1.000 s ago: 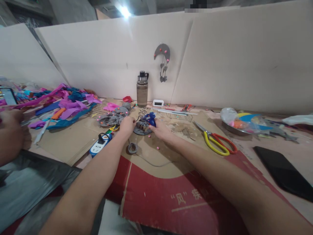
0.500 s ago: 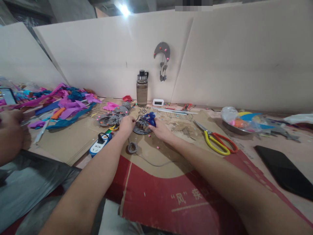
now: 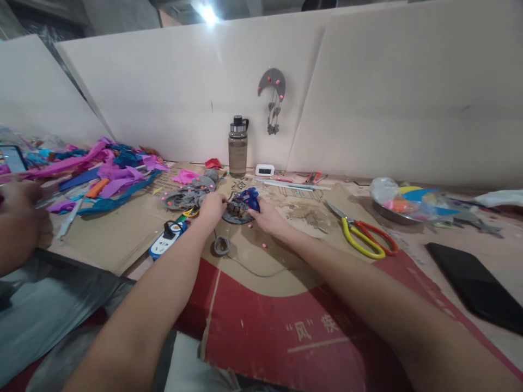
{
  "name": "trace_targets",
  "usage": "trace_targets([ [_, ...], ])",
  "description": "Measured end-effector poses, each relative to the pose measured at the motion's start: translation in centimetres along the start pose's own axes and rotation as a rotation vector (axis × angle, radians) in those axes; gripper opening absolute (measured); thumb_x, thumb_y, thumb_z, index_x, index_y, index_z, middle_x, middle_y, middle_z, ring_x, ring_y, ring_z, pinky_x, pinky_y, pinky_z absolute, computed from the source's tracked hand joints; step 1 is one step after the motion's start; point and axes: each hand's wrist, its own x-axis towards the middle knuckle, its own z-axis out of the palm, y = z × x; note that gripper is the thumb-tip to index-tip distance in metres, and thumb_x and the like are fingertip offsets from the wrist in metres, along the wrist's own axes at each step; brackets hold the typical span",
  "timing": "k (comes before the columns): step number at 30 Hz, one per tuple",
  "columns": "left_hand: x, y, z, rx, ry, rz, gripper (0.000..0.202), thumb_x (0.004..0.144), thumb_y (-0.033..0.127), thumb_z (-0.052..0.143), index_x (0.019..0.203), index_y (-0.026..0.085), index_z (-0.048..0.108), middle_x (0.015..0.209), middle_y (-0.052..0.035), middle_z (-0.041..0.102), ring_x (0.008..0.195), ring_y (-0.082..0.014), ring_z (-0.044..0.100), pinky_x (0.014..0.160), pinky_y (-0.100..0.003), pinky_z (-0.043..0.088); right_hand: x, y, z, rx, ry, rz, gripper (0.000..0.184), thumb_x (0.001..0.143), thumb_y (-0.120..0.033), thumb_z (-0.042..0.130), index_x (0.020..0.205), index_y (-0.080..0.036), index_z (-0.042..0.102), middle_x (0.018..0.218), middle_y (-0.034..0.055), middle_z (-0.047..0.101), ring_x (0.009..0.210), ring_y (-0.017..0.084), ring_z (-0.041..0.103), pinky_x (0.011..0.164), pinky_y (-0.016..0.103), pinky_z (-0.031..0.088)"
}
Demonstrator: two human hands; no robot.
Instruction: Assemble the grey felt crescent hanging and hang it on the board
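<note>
The right hand (image 3: 271, 219) had its fingers clamped on a blue tool (image 3: 252, 200) above grey felt (image 3: 236, 219); the left hand (image 3: 212, 211) was beside the felt, its fingers' grip impossible to tell.

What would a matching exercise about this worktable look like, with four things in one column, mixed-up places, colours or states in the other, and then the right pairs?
Things:
1. Scissors
2. Water bottle
3. Blue tool
4. Grey crescent

Places, colours or states:
A. Held in the right hand
B. Hanging on the white panel
C. Partly yellow, partly red
D. Standing upright

Pairs: 1-C, 2-D, 3-A, 4-B
</note>
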Motion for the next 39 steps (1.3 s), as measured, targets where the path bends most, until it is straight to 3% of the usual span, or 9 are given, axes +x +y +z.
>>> trace_targets([
  [39,0.07,0.08,-0.17,0.073,-0.045,0.003,0.026,0.079,0.021,0.054,0.095,0.022,0.075,0.099,-0.0053,0.073,0.096,-0.0191,0.065,0.082,-0.023,0.046,-0.14,-0.11,0.06,-0.057,0.01,0.011,0.026,0.086,-0.025,0.049,0.11,-0.016,0.051,0.098,0.0107,0.064,0.088,0.021,0.06,0.078,0.031,0.044],
])
